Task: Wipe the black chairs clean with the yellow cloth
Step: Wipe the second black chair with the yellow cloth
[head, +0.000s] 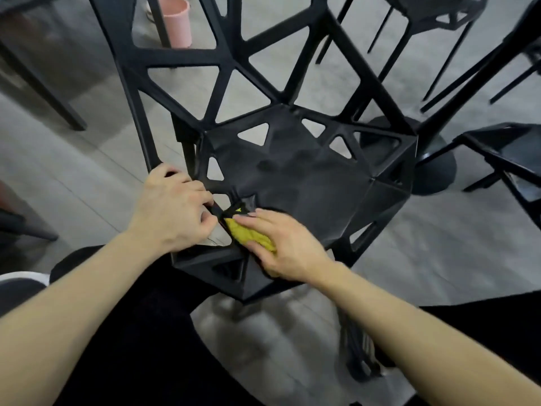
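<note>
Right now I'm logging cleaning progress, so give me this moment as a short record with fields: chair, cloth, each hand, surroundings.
chair: black chair, seat with triangular cutouts, close in front of the person
cloth: yellow cloth, bunched at the seat's front left corner
right hand: right hand presses the cloth onto the seat, fingers fairly straight
left hand: left hand grips the chair frame at the seat's left edge
surroundings: pink bucket on the grey floor behind; more black chairs to the right

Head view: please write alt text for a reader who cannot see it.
The right hand presses a yellow cloth on the seat of a black chair, while the left hand grips its edge. A pink bucket stands behind.
</note>
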